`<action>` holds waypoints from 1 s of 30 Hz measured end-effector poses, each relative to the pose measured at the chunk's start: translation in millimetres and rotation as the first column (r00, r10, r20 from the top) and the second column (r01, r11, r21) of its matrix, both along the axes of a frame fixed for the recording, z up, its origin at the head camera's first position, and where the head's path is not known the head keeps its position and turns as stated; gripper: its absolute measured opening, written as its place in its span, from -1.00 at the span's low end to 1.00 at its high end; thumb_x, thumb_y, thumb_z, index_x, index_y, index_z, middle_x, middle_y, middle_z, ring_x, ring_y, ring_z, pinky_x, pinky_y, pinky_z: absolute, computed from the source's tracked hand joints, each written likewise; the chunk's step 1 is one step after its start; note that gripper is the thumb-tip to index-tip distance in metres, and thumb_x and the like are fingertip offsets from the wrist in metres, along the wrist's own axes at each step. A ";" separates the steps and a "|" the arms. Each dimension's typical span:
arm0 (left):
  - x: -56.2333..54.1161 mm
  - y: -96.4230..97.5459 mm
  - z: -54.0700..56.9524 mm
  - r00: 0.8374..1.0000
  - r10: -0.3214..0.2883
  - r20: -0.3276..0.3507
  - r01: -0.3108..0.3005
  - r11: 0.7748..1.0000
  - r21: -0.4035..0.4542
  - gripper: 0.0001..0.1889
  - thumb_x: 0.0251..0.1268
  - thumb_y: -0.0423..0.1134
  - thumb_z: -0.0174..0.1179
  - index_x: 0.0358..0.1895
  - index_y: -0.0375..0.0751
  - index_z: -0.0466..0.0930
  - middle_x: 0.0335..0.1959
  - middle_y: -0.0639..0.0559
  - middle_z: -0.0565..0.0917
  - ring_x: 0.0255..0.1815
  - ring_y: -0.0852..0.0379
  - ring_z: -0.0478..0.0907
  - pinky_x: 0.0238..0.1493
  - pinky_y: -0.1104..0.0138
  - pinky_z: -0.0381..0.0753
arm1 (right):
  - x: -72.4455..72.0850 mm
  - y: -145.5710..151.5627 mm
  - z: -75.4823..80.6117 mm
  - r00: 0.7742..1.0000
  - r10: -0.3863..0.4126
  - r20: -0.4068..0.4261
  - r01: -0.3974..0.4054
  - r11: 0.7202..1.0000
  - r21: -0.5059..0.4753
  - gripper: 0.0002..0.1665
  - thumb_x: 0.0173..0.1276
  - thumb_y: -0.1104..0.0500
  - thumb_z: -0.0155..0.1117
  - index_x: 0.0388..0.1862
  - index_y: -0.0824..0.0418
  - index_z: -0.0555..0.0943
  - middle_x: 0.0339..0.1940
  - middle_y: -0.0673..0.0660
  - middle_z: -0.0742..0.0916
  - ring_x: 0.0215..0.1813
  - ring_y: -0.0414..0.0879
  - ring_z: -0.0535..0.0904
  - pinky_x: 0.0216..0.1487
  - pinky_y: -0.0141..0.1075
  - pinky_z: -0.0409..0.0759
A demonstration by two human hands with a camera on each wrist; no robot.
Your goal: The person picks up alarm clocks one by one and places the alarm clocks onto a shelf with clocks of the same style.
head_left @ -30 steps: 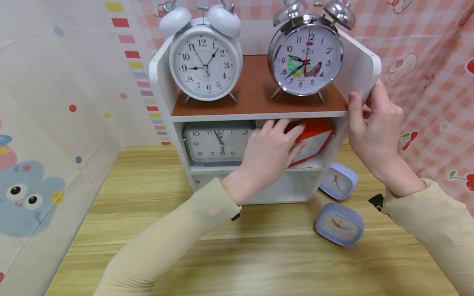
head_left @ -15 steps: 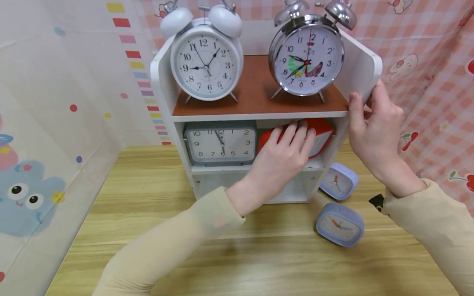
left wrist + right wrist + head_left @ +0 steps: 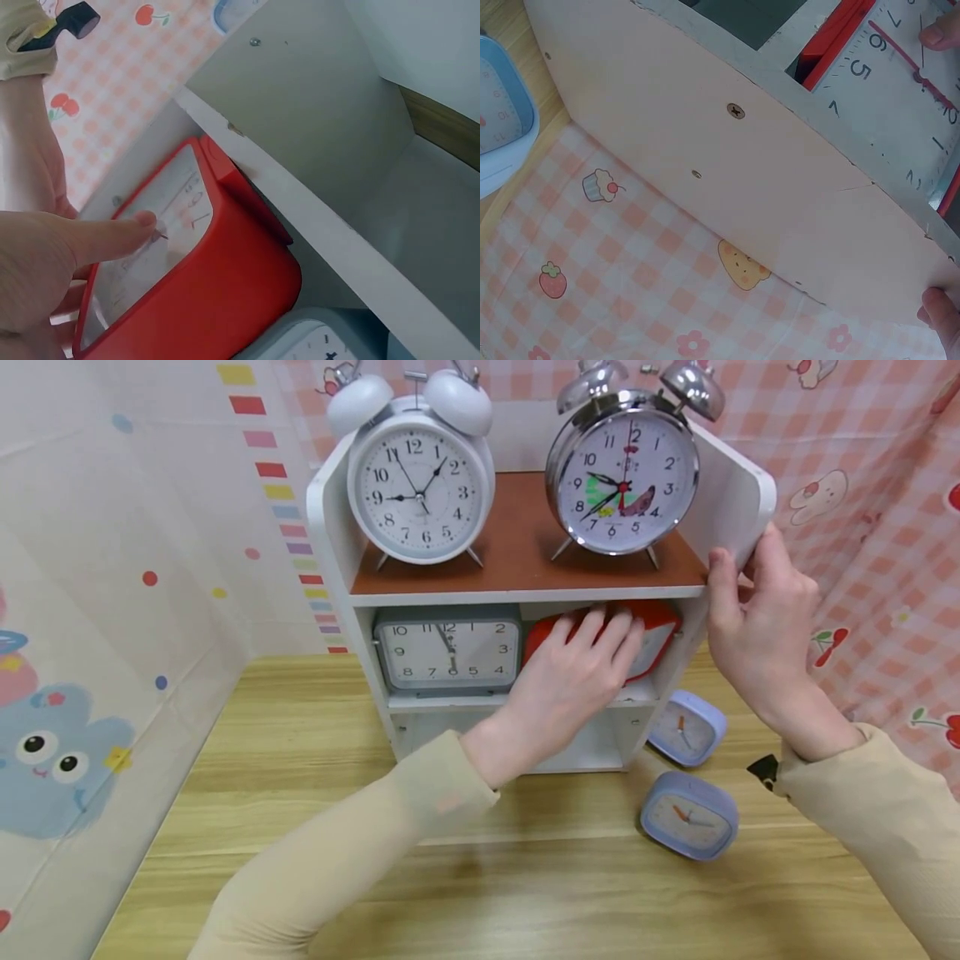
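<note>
In the head view my left hand (image 3: 570, 685) reaches into the middle compartment of a white shelf (image 3: 738, 497) and holds a red alarm clock (image 3: 660, 612). The clock stands tilted at the compartment's right side. Seen from the left wrist, the thumb lies across the red clock's face (image 3: 184, 214), with the other fingers at its far side, partly hidden. Beside it stands a grey rectangular clock (image 3: 480, 652). My right hand (image 3: 765, 622) grips the front edge of the shelf's right side panel, thumb in front and fingers outside.
A white twin-bell clock (image 3: 423, 531) and a silver twin-bell clock (image 3: 630, 531) stand on the brown top board (image 3: 517, 539). Two small lavender clocks, one nearer (image 3: 690, 817) and one farther (image 3: 688, 727), are on the wooden table (image 3: 525, 877) at the shelf's right.
My left hand has moved right over the red clock, which now sits turned more to the front. The grey clock's right side has come into sight. My right hand has stayed on the panel.
</note>
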State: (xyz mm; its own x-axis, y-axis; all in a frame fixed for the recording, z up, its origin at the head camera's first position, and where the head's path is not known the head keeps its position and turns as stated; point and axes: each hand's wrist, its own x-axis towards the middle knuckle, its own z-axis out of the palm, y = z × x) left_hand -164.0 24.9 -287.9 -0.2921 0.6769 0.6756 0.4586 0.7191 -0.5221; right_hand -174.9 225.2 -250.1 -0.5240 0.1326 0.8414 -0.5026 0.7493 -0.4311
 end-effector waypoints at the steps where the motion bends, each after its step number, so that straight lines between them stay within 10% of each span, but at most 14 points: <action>1: -1.3 -0.1 0.1 1.000 -0.002 0.007 0.002 1.000 0.002 -0.66 0.70 -0.32 -0.15 0.24 -0.04 0.61 0.15 0.11 0.70 0.05 0.13 0.65 -0.11 0.35 0.66 | 0.0 0.2 -0.1 1.000 0.003 0.001 -0.003 1.000 0.002 -0.47 0.64 0.06 0.05 0.18 0.55 0.55 -0.02 0.49 0.80 -0.07 -0.90 0.43 -0.03 -0.88 0.45; 8: -10.3 -1.1 0.5 0.999 -0.019 0.041 0.018 0.999 0.029 -0.69 0.63 -0.34 -0.06 0.23 -0.03 0.59 0.14 0.12 0.71 0.00 0.13 0.68 -0.07 0.34 0.71 | -1.4 2.1 -1.1 1.000 -0.005 0.014 0.005 1.000 0.020 -0.45 0.65 0.05 0.04 0.19 0.56 0.54 -0.01 0.51 0.79 0.01 -0.67 0.65 -0.03 -0.89 0.43; 12: -13.5 -1.9 2.2 0.996 -0.026 0.080 0.024 1.000 0.015 -0.67 0.59 -0.34 0.01 0.27 -0.04 0.59 0.17 0.12 0.71 0.05 0.13 0.70 -0.03 0.34 0.73 | -1.1 1.5 -0.8 1.000 0.001 0.007 -0.001 1.000 0.014 -0.46 0.65 0.05 0.04 0.20 0.56 0.55 -0.01 0.51 0.78 -0.06 -0.92 0.41 -0.03 -0.89 0.44; 30: -21.9 -5.5 5.7 0.992 -0.040 0.122 0.047 0.997 -0.055 -0.61 0.58 -0.35 0.06 0.36 -0.01 0.52 0.29 0.15 0.68 0.20 0.16 0.68 0.10 0.34 0.74 | 0.3 0.4 -0.2 1.000 0.008 0.005 -0.008 1.000 -0.002 -0.47 0.64 0.05 0.05 0.20 0.53 0.56 -0.02 0.50 0.79 -0.09 -0.91 0.44 -0.03 -0.88 0.45</action>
